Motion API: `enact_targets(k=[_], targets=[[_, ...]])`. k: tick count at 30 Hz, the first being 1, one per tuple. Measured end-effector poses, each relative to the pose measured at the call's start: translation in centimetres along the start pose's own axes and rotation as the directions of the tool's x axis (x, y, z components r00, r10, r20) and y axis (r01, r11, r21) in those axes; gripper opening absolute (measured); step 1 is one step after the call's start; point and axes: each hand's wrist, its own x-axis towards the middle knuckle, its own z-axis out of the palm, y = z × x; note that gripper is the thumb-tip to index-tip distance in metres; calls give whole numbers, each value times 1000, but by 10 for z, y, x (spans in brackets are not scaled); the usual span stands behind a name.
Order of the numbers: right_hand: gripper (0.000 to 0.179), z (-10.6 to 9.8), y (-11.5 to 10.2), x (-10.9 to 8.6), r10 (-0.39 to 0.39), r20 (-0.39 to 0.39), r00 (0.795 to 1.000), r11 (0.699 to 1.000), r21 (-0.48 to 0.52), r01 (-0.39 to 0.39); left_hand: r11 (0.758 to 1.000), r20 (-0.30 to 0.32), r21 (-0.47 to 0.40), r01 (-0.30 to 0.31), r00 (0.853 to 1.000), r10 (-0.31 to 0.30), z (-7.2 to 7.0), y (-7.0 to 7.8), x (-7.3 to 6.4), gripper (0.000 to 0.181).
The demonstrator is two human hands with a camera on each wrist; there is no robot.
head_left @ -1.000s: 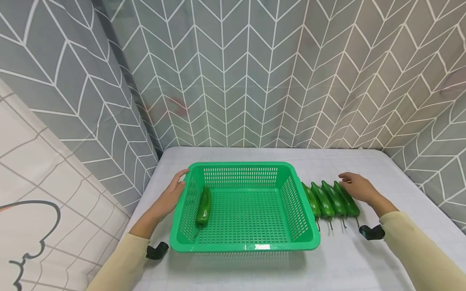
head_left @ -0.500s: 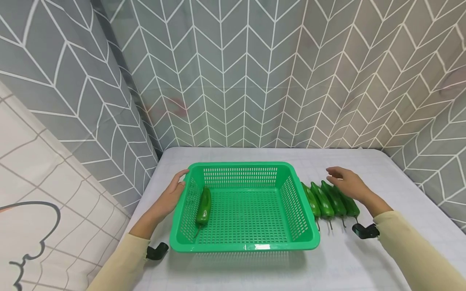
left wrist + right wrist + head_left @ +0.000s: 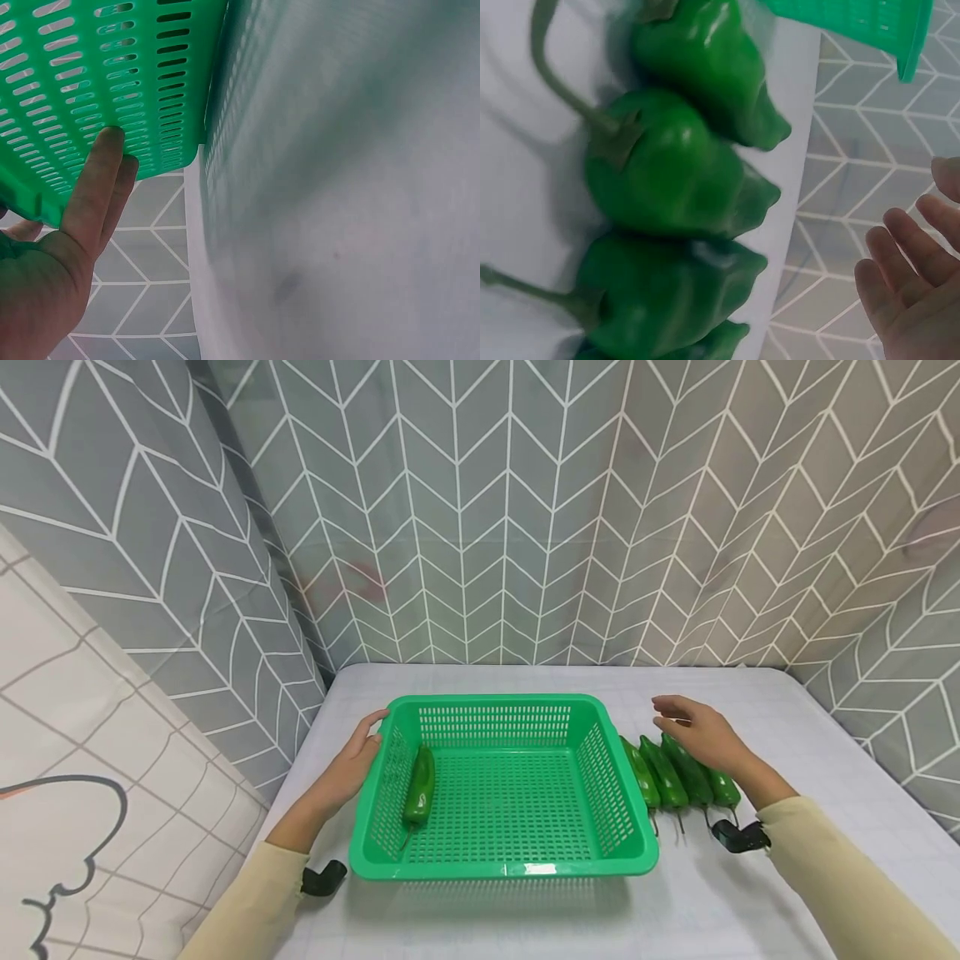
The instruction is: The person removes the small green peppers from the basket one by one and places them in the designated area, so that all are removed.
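A green plastic basket with slotted walls stands on the table, with one long green pepper lying along its left side. My left hand holds the basket's left rim; in the left wrist view two extended fingers press against the slotted outer wall. Beside the basket on the right, several green peppers lie in a row with stems toward me. Over the far ends of the right-hand ones hovers my right hand, fingers loosely bent, holding nothing. It partly hides those peppers in the head view.
A pale cloth covers the table. Behind it hangs a grey curtain with white chevron lines, also closing off both sides. A black wrist camera mount juts from the right sleeve close to the pepper stems.
My right hand has moved left and slightly away from me, from the rightmost pepper to above the neighbouring ones. The left hand, basket and peppers stay where they were.
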Motion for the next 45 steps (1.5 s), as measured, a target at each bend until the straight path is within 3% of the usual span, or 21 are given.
enact_targets(k=[12,30,38,45], targets=[[41,0,-33,13,-124,-16,992,991,45,125,1000,-1,3,-4,1000,4,0,3,-1,49],[36,6,-77,32,-209,18,978,975,86,206,1000,-9,20,0,1000,0,-2,5,1,50],[34,17,-89,40,-253,37,967,965,84,250,999,-7,22,36,999,-36,2,0,0,50],[34,25,-101,46,-264,58,963,959,123,256,1000,-3,14,18,1000,-18,2,1,-2,50]])
